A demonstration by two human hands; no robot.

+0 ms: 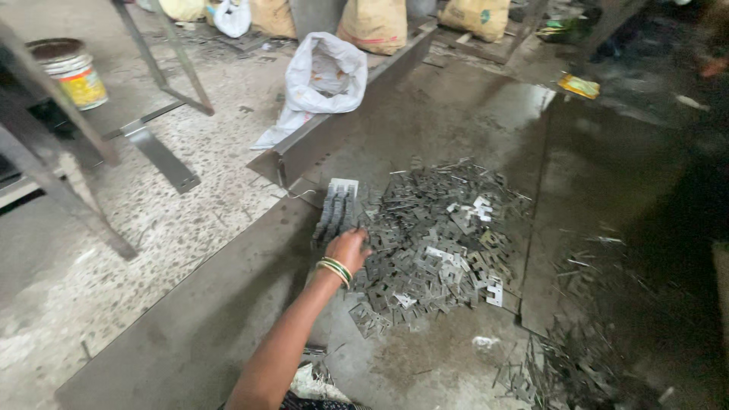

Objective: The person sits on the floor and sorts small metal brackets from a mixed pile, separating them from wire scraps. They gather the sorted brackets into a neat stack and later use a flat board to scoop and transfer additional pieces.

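- Your hand (348, 250), bangles at the wrist, lay on the near-left edge of the pile (437, 243) of small stamped metal plates, knuckles up and fingers curled down into the loose pieces; it looked closed around something, but whether it gripped a plate I could not tell, since the fingers were hidden under the back of the hand.
- From the way the forearm came up from the lower left, I took it for your left hand; your other hand was out of view.
- The pile sat on a dark steel sheet (592, 175) laid flat on the floor, which kept the plates together and off the speckled concrete.
- Just left of the pile, touching its edge and right above your hand, stood a stack (337, 209) of the same plates, packed on edge in neat rows; it looked placed there so sorted pieces stayed apart from the jumble yet within short reach.
- A long steel channel (334, 125) ran along the far-left side of the pile, like a fence along the sheet's edge.
- Right of the pile, well apart, thin scrap strips (577, 357) lay scattered, seemingly kept clear of the good plates.
- Beyond the pile, past the channel, a white sack (323, 76) leaned open-mouthed; a paint tin (72, 72) stood far to the left.
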